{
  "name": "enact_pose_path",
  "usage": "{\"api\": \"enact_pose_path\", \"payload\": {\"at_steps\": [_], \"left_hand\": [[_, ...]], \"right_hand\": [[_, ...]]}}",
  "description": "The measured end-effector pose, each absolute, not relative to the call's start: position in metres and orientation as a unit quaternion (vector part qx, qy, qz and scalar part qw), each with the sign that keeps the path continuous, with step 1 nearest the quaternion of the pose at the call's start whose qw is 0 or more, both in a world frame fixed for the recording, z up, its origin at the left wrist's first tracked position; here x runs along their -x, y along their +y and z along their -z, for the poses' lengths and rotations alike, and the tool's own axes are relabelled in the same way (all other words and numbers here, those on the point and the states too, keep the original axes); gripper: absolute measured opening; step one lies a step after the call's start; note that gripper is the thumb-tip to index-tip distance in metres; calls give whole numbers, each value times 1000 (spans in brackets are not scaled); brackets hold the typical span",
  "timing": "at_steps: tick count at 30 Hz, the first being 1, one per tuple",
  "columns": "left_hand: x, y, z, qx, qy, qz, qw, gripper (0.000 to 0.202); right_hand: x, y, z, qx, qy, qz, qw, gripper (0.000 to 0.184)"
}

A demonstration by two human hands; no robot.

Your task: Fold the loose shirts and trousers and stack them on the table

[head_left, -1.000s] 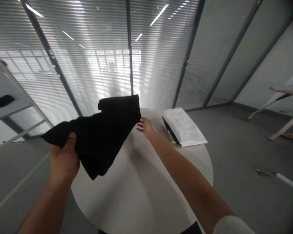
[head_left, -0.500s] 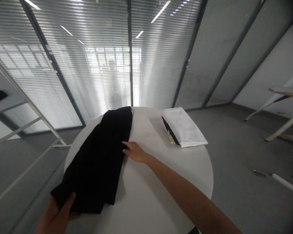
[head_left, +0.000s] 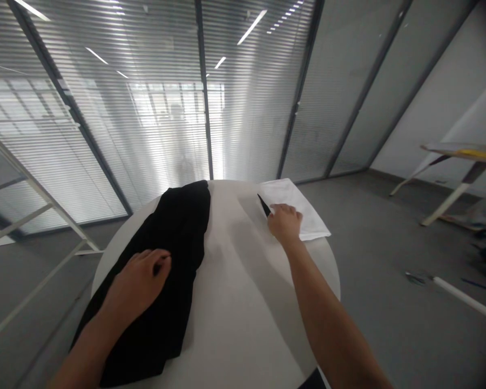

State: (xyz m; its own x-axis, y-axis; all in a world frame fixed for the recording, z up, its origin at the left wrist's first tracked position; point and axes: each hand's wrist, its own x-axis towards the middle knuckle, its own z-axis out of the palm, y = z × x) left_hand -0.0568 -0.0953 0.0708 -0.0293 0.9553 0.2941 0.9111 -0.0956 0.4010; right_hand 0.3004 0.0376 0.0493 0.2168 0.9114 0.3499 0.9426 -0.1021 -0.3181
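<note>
A black cloth lies in a long strip on the left half of a round white table. My left hand rests flat on top of it, fingers stretched toward the far side. My right hand reaches across to a folded white cloth at the far right of the table. Its fingers curl over the near left edge of that stack, where a dark layer shows underneath. Whether the fingers have closed on the stack is not clear.
Glass walls with blinds stand behind the table. A white metal frame is at the left. Another table on slanted legs stands at the far right, and a white tube lies on the grey floor.
The black cloth went from held up in the air to lying on the table. My left hand let go of its corner and now lies on it. My right hand moved to the white stack.
</note>
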Motion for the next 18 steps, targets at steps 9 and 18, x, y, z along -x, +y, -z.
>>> {"api": "enact_pose_path", "payload": {"at_steps": [9, 18], "left_hand": [[-14, 7, 1, -775, 627, -46, 62, 59], [28, 17, 25, -711, 699, -74, 38, 55]], "right_hand": [[-315, 46, -30, 784, -576, 47, 227, 43], [-327, 50, -31, 791, -567, 41, 226, 44]]}}
